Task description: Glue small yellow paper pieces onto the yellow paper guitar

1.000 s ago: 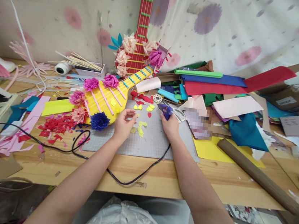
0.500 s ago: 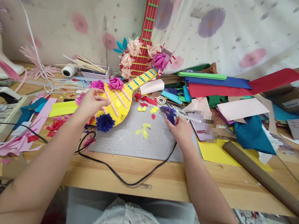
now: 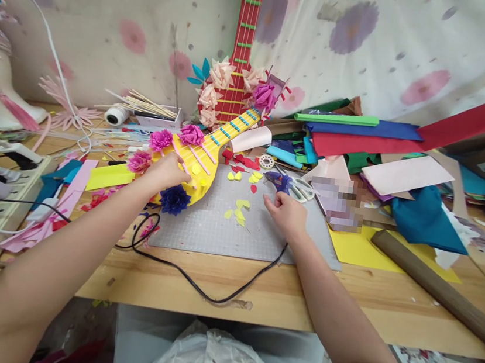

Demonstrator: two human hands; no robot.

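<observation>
My left hand (image 3: 167,173) reaches over the body of a yellow paper-covered toy guitar (image 3: 207,182). Its fingers are bent together with the tips down at the guitar's surface; whatever they pinch is hidden. Close to it are magenta paper flowers (image 3: 191,134), a dark blue paper flower (image 3: 175,199) and pink strips. My right hand (image 3: 289,215) is closed at the handle of a blue hot glue gun (image 3: 278,180), just above the grey cutting mat (image 3: 200,235). Most of the handle is hidden by the fingers. Loose yellow paper petals (image 3: 241,212) lie between the hands.
A black cord (image 3: 210,300) loops along the table's front. Scissors (image 3: 301,190) lie beyond the glue gun. Coloured paper (image 3: 362,146) piles up at the right, beside a brown roll (image 3: 432,290). A power strip (image 3: 24,196) sits left. A red flowered guitar (image 3: 235,95) leans behind.
My left hand has moved down and right, from the guitar's upper left edge onto its body. My right hand has curled more tightly by the glue gun. The view has shifted slightly.
</observation>
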